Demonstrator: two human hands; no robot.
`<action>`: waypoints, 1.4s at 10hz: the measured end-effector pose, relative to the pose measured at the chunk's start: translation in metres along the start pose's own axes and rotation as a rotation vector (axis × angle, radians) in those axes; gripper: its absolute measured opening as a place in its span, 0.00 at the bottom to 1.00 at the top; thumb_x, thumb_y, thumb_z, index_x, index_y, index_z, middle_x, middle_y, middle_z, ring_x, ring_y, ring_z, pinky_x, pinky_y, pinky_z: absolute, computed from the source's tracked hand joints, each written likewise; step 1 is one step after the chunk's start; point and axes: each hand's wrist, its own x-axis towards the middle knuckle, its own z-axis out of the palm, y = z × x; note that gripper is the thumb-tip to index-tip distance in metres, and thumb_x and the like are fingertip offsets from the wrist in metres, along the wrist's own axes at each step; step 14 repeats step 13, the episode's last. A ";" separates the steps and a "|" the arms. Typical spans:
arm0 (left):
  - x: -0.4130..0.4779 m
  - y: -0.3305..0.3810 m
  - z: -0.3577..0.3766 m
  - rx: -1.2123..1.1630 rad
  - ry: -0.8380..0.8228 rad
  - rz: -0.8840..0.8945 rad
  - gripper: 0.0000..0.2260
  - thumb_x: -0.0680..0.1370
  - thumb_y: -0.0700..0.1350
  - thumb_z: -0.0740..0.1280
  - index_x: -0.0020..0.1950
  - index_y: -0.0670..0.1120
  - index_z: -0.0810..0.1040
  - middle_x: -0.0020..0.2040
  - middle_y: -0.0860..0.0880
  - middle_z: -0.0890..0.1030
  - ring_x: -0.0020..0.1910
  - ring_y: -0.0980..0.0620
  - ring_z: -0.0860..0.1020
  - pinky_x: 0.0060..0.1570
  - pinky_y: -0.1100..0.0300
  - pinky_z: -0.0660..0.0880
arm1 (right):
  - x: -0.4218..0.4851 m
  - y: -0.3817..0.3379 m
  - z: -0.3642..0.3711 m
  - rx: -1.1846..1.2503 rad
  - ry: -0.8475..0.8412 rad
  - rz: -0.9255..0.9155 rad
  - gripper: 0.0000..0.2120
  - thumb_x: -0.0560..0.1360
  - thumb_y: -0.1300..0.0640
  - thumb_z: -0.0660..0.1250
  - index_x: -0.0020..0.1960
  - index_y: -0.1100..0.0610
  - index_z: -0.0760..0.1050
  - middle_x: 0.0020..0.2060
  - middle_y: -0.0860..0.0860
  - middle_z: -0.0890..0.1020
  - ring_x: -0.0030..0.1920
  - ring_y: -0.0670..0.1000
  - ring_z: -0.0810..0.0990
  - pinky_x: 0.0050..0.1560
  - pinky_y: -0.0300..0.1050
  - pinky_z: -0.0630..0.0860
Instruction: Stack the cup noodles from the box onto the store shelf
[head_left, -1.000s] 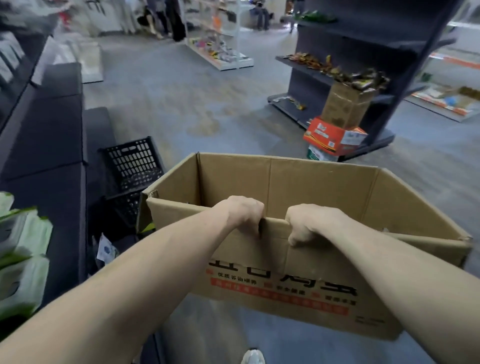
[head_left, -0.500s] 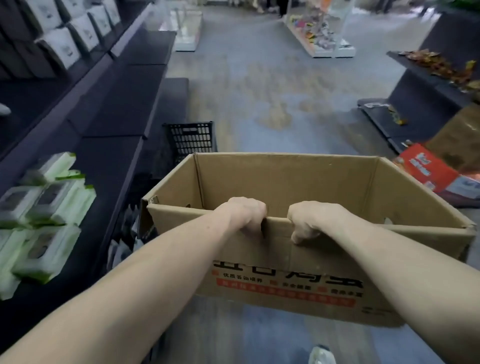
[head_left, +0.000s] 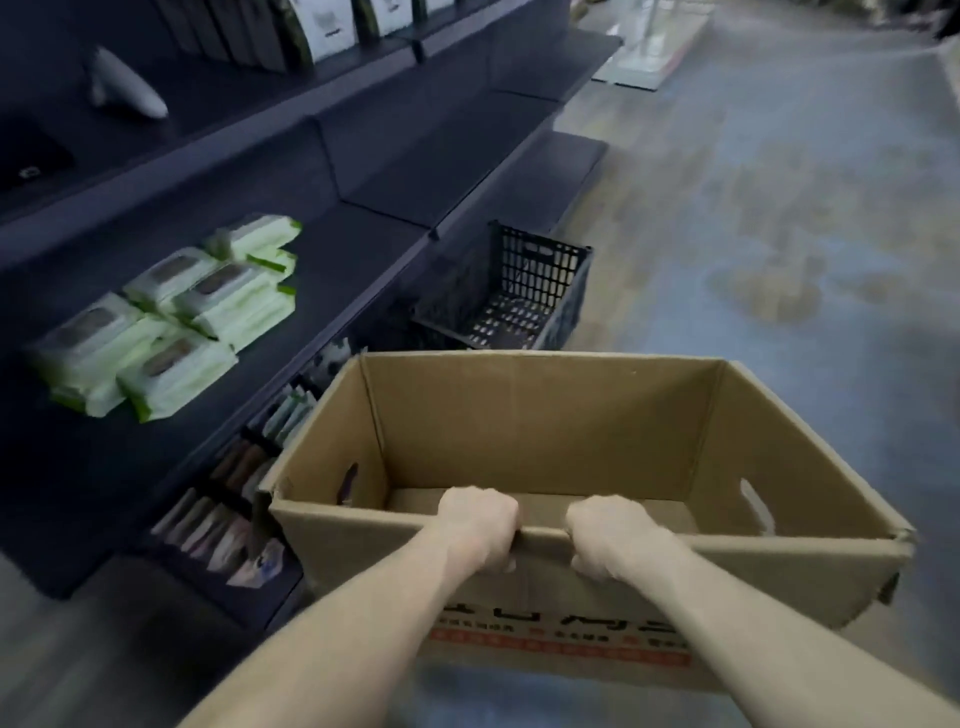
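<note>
Two bare forearms reach forward. Left hand (head_left: 480, 525) and right hand (head_left: 605, 535) close together, fingers curled over near rim of cardboard box (head_left: 545, 415), both gripping it. Box open-topped, carried just beside dark store shelf (head_left: 363, 249) on left. Visible strip of box bottom is plain cardboard; rest hidden behind near wall. Low tier left of box: small upright packets (head_left: 223, 514), blurred. Tier above: cluster of green-white soft packs (head_left: 171, 317). Beyond box: black mesh crate (head_left: 519, 291) against shelf base. Farther: grey floor (head_left: 779, 208), white-labelled packages (head_left: 324, 21) on top tier.
</note>
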 end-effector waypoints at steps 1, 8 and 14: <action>0.038 0.009 0.037 -0.073 -0.036 -0.096 0.13 0.79 0.50 0.66 0.60 0.45 0.78 0.57 0.47 0.80 0.56 0.45 0.78 0.52 0.53 0.72 | 0.037 0.011 0.026 -0.044 -0.011 -0.051 0.12 0.79 0.62 0.58 0.59 0.59 0.75 0.57 0.55 0.80 0.56 0.55 0.79 0.54 0.48 0.75; 0.284 -0.042 0.294 -0.193 -0.026 -0.291 0.13 0.76 0.34 0.62 0.57 0.43 0.80 0.57 0.45 0.82 0.59 0.44 0.79 0.47 0.58 0.67 | 0.338 -0.003 0.242 -0.120 0.003 -0.178 0.15 0.78 0.65 0.55 0.60 0.55 0.75 0.58 0.53 0.79 0.60 0.56 0.77 0.55 0.46 0.73; 0.299 -0.030 0.336 -0.262 -0.067 -0.361 0.15 0.79 0.39 0.63 0.65 0.44 0.76 0.64 0.46 0.78 0.65 0.46 0.75 0.60 0.56 0.67 | 0.358 -0.006 0.285 -0.119 -0.086 -0.145 0.13 0.80 0.60 0.58 0.61 0.55 0.75 0.59 0.54 0.79 0.61 0.55 0.77 0.56 0.44 0.72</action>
